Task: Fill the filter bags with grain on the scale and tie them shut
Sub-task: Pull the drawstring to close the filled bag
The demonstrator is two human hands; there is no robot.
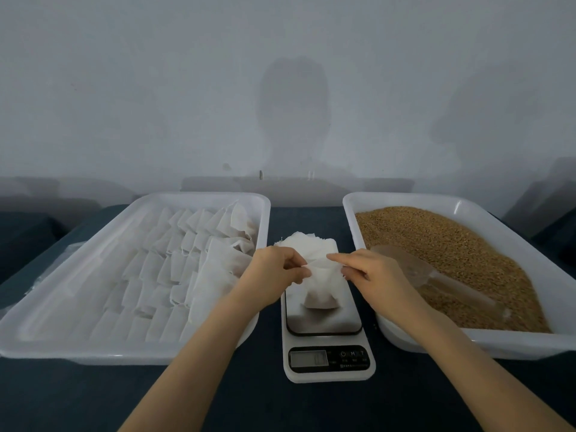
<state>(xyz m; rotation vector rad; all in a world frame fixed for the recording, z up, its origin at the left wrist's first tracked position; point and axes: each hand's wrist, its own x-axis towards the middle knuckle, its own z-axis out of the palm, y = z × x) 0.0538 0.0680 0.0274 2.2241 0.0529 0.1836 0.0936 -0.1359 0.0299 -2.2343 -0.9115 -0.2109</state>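
Head view of the bag-filling station. A filter bag (319, 291) stands on the steel platform of the scale (327, 338), between two white trays on the dark desk (280, 406). Its lower part bulges as if loaded, while its upper part is loose and crumpled. The left hand (274, 272) pinches the bag's upper left edge between thumb and fingers. The right hand (374, 272) grips the upper right edge with curled fingers, its index finger stretched across the mouth. The two hands are near each other, with only the bag's neck between them. The left tray (93, 357) holds rows of empty filter bags (149, 275). The right tray (467, 341) holds the grain (452, 244), with a translucent scoop (420, 272) lying in it, unheld. A heap of white bags (307, 244) lies just behind the scale; whether these are filled cannot be told. The figures on the display (308, 358) are too blurred to read. Judged from the set-down scoop and both hands at the mouth, filling of this bag is finished and closing is the step in hand. The next move calls for gathering the neck tight above the grain and knotting or drawing it shut while the bag stays upright, so that nothing spills onto the platform.
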